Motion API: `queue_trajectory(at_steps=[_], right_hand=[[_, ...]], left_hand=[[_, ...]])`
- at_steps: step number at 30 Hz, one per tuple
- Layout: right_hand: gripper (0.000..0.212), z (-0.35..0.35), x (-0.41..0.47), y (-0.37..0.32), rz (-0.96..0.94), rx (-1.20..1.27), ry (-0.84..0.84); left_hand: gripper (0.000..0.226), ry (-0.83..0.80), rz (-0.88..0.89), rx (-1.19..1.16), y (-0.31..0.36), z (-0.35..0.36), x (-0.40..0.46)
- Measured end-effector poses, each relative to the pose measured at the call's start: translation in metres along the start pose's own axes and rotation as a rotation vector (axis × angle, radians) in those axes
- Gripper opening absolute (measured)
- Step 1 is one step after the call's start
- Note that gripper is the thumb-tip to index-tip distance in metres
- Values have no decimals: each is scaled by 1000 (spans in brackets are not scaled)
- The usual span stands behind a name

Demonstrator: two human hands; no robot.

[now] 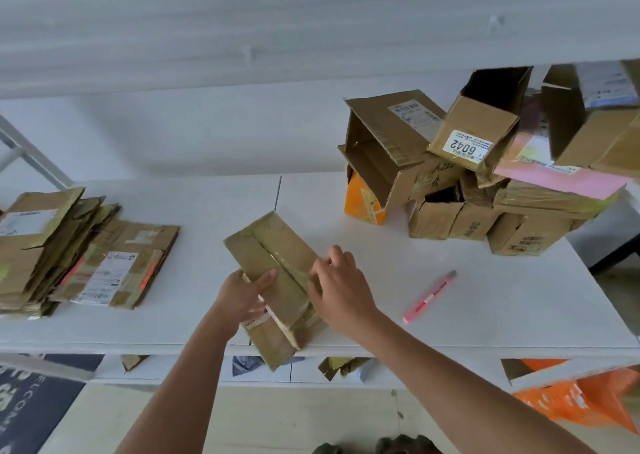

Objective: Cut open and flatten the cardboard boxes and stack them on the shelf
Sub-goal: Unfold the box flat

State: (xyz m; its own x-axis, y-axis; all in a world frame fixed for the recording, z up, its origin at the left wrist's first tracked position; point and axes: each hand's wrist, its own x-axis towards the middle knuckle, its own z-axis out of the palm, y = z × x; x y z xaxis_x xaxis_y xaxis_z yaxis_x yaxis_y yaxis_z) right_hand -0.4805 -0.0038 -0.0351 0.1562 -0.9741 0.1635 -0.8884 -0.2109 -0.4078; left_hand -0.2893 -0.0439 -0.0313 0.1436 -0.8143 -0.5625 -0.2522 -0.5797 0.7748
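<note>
A taped brown cardboard box (270,256) lies on the white shelf (450,315), its near end jutting past the front edge. My left hand (242,297) grips its left side, thumb on top. My right hand (337,289) holds its right edge with curled fingers. A pink utility knife (429,297) lies on the shelf to the right, apart from both hands. Flattened boxes (69,249) are stacked at the left. A heap of unflattened boxes (485,169) stands at the back right.
A lower shelf (277,370) under the front edge holds cardboard scraps. An orange bag (571,405) sits at the lower right. A dark mat (31,412) lies on the floor at left. A grey brace (31,155) slants at the far left.
</note>
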Motion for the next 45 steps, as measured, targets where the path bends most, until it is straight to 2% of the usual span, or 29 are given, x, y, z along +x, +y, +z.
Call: queue_trajectory(at_steps=[5, 9, 11, 18, 21, 27, 32, 40, 42, 45], right_hand=[[50, 8, 27, -2, -6, 209, -81], [72, 19, 37, -7, 51, 119, -99], [77, 21, 40, -8, 67, 75, -91], [70, 10, 54, -11, 158, 201, -156], [59, 2, 58, -13, 156, 239, -170], [38, -18, 67, 6, 198, 495, -269], [43, -20, 72, 16, 241, 636, -328], [39, -28, 68, 28, 332, 777, -351], [45, -28, 63, 29, 334, 776, -331], [64, -27, 55, 23, 261, 648, -281]], left_hand=[[39, -8, -8, -144, -9, 7, 0], [31, 2, 1, -151, -10, 8, 2], [31, 14, 6, -131, -9, 9, 3], [34, 36, 9, -115, -10, 9, 4], [35, 39, 8, -105, -9, 9, 4], [37, 44, 9, -107, -9, 10, 3], [44, 41, -5, -110, -9, 10, 3], [33, 37, 14, -52, -6, 14, 2], [34, 45, 31, -26, -5, 16, 1], [31, 64, 98, 9, 0, 19, -2]])
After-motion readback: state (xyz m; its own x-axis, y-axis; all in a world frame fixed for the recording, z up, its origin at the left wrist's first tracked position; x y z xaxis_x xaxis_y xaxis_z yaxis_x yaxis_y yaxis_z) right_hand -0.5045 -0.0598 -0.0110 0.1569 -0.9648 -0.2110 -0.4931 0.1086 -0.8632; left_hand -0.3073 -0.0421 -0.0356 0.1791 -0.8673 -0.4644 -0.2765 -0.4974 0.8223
